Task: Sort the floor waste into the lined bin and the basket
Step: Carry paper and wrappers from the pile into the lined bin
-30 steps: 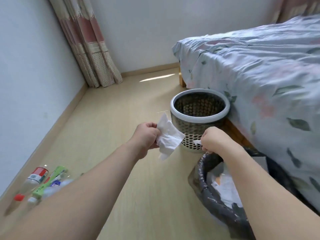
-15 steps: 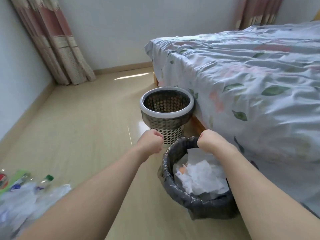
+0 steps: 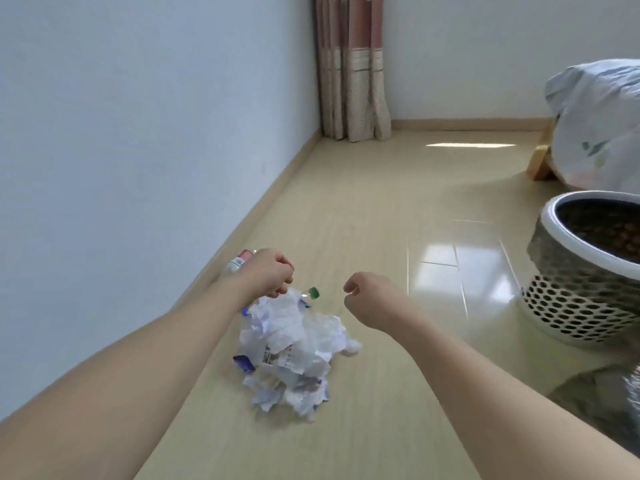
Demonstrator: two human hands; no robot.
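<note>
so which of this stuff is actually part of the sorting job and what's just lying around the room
Part of the job:
- crumpled paper pile on the floor
- green-capped bottle behind it
- red-labelled bottle by the wall
- perforated basket
- lined bin, only its edge in view
- left hand and right hand, both holding nothing

Just there:
- curtain
- bed

left hand: curled, holding nothing | right hand: curled, holding nothing | both forearms outstretched
</note>
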